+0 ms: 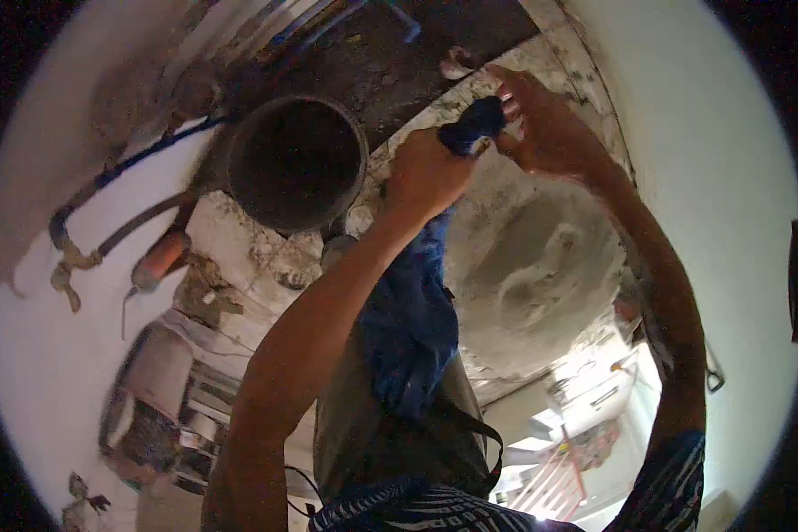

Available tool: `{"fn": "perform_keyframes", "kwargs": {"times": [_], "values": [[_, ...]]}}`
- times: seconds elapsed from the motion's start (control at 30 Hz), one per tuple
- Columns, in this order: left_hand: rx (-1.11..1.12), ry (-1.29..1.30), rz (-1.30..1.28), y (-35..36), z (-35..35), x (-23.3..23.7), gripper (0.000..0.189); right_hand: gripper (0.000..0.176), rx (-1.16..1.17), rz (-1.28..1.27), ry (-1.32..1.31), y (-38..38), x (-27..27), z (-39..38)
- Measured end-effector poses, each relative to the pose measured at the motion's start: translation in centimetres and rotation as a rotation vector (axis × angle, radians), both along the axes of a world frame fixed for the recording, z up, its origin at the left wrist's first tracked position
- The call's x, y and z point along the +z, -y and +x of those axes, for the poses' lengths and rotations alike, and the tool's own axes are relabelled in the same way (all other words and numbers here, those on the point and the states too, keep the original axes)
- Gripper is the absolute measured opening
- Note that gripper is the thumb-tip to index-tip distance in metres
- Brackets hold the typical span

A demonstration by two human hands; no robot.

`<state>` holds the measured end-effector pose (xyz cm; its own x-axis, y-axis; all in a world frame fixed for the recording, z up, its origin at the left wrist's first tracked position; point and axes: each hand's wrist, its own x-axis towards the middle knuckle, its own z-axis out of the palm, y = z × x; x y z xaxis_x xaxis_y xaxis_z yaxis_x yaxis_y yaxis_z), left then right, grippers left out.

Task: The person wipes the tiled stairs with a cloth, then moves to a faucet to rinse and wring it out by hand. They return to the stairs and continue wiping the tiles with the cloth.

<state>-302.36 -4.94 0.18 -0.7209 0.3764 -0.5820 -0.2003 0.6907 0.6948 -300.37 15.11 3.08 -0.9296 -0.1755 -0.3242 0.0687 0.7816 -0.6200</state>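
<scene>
A blue cloth [412, 328] hangs down in front of my legs, its bunched upper end raised between my two hands. My left hand [426, 173] is closed round the cloth just below its dark bunched top. To the right of it, my right hand [536, 120] has bent fingers against the right side of that bunched part. Beneath my hands and to the right lies a heap of grey powdery material [541, 275] on the floor. A round dark bucket [362, 164] stands left of my left hand.
An orange-handled tool [161, 259] lies at the left near a tap with a hose [80, 259]. A container [155, 363] sits at the lower left. White walls rise on both sides, and a red railing [554, 479] shows at the bottom right.
</scene>
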Motion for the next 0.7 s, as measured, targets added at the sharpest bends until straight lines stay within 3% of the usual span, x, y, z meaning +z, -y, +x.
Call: {"fn": "perform_keyframes", "kwargs": {"times": [0.1, 0.2, 0.27, 0.33, 0.37, 0.43, 0.5, 0.57, 0.6, 0.7], "values": [[-0.142, -0.204, -0.089, 1.0, 0.6, 1.2, 0.051, 0.073, -0.416, -0.398, 0.204, 1.5, 0.3, 3.9], [-0.264, -0.354, -0.091, 1.5, 1.8, 2.8, 0.040, 0.075, -0.740, -0.674, 0.501, 5.0, 3.5, 6.6], [-0.438, -0.421, -0.034, 3.3, 2.7, 2.9, 0.037, 0.057, -0.922, -0.429, 0.134, 9.9, 4.9, 9.5], [-0.541, -0.516, 0.038, 4.4, 4.9, 3.9, 0.035, 0.049, -1.204, -0.542, 0.164, 13.1, 6.0, 11.5], [-0.563, -0.585, 0.031, 4.8, 6.1, 5.4, 0.034, 0.044, -1.362, -0.390, 0.003, 15.9, 4.9, 12.5], [-0.653, -0.388, 0.182, 6.3, 8.2, 7.7, 0.033, 0.036, -1.635, -0.350, -0.173, 18.9, 6.1, 14.1], [-0.569, -0.124, 0.214, 10.4, 10.1, 4.1, 0.032, 0.033, -1.863, -0.636, -0.214, 20.9, 9.2, 15.6], [-0.555, -0.006, 0.200, 11.4, 11.5, 5.5, 0.032, 0.024, -2.009, -0.684, -0.360, 22.9, 10.4, 16.4], [-0.584, -0.021, 0.183, 10.7, 12.6, 10.0, 0.032, 0.020, -2.071, -0.717, -0.432, 23.8, 10.8, 16.8], [-0.811, -0.134, 0.245, 11.3, 13.4, 14.9, 0.034, 0.024, -2.225, -0.665, -0.590, 24.7, 15.5, 16.4]]}}
